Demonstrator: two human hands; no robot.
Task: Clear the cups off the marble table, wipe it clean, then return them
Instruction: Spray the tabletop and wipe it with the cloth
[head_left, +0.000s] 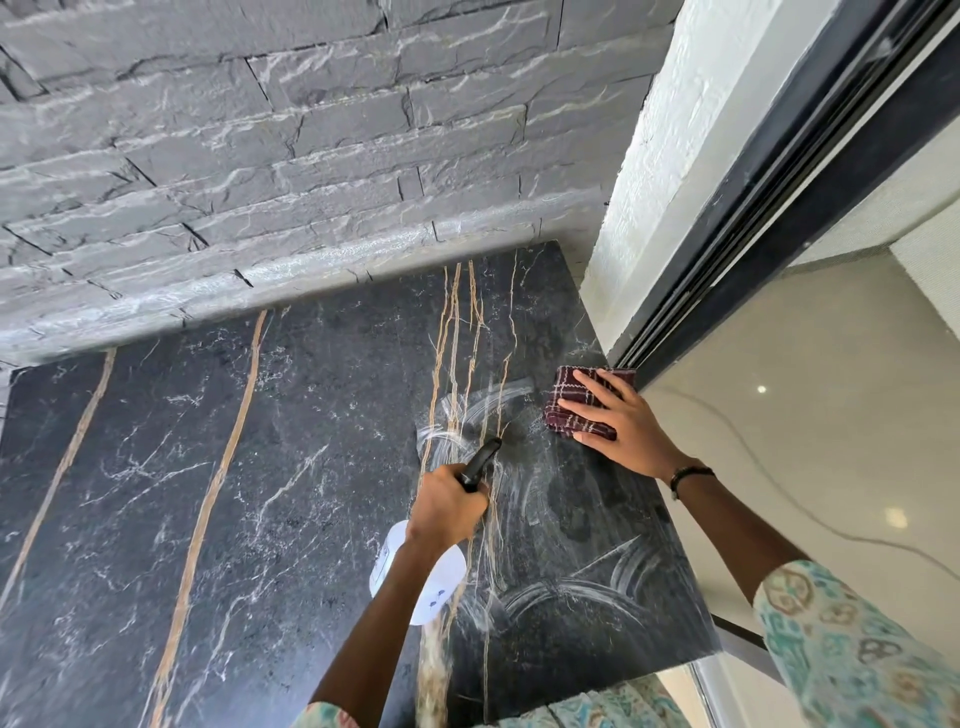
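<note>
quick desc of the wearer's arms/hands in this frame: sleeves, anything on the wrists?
Both hands are bare, no gloves. The right hand has a dark beaded bracelet at the wrist. Its forearm is bare up to a loose sleeve in pale teal-green with a brown and cream ring print. The left hand shows nothing at the wrist; the same printed fabric appears near its elbow at the bottom edge.

Grey stone wall (260, 130); dark window frame (779, 182); glossy floor (805, 415).

Left hand (449, 506) fisted (gripping); right hand (618, 415) flat, fingers spread.
</note>
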